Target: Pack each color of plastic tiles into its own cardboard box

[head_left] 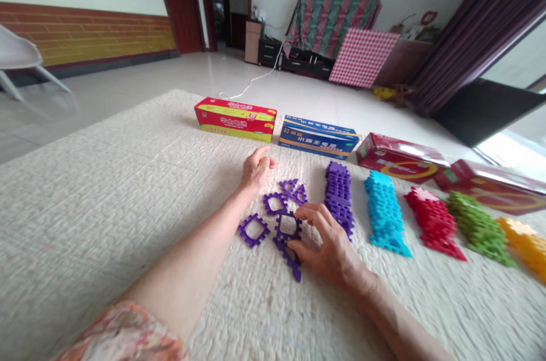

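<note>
My right hand [326, 241] pinches a purple square-frame building piece [288, 225] between thumb and fingers, low over the quilted cover. Just below it, by my thumb, lies a purple triangular piece [292, 261]. Another square frame [253, 230] sits to the left, and one more square frame [275, 203] lies just above the pinched one. Small purple triangles [294, 190] are behind them. Farther off, my left hand [258, 169] is closed with curled fingers, in front of the red and yellow box [236, 119]; whether anything is inside is hidden.
Right of my hands, interlocking pieces lie in rows: purple [338, 193], light blue [385, 213], red [435, 224], green [480, 230] and yellow [526, 244]. Behind them stand a blue box [318, 139] and dark red boxes [401, 157]. The quilted cover [106, 207] extends left.
</note>
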`<state>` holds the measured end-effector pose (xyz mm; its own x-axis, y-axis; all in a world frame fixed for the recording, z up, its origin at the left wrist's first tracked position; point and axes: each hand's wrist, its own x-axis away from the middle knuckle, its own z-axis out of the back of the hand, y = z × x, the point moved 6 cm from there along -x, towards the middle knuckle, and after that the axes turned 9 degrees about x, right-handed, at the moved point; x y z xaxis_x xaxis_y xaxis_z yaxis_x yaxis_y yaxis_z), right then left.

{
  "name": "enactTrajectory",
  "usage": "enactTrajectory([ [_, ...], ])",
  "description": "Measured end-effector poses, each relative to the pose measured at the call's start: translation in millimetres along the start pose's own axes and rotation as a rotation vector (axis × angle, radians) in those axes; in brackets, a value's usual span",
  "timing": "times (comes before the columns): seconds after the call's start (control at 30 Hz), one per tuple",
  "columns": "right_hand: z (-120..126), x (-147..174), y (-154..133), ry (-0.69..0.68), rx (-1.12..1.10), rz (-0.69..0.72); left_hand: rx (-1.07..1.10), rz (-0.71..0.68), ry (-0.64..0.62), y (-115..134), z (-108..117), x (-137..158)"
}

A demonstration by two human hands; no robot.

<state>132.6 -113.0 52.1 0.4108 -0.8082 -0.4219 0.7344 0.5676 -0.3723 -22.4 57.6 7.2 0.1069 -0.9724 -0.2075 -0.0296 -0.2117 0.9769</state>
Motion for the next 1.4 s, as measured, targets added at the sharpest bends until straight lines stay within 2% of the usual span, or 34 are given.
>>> enactTrajectory([
  [0.17, 12.8, 19.6, -7.1, 0.042, 0.097, 0.054, 0.003, 0.003, -0.013, -0.8, -0.8, 0.7],
  [0.27, 24.7, 43.8, 7.1, 0.071, 0.209, 0.033, 0.009, 0.012, -0.014, -0.8, -1.2, 1.1],
  [0.4, 41.0, 65.8, 34.2, 0.114, 0.352, -0.063, 0.012, 0.025, -0.018, 1.5, -2.0, 2.7],
  [0.93, 45.5, 67.0, 46.6, 0.120, 0.365, -0.160, 0.021, 0.041, 0.000, 2.2, -1.6, 3.2],
  [1.4, 43.5, 66.6, 46.9, 0.107, 0.440, -0.099, 0.013, 0.062, -0.004, 5.6, -3.4, 6.2],
])
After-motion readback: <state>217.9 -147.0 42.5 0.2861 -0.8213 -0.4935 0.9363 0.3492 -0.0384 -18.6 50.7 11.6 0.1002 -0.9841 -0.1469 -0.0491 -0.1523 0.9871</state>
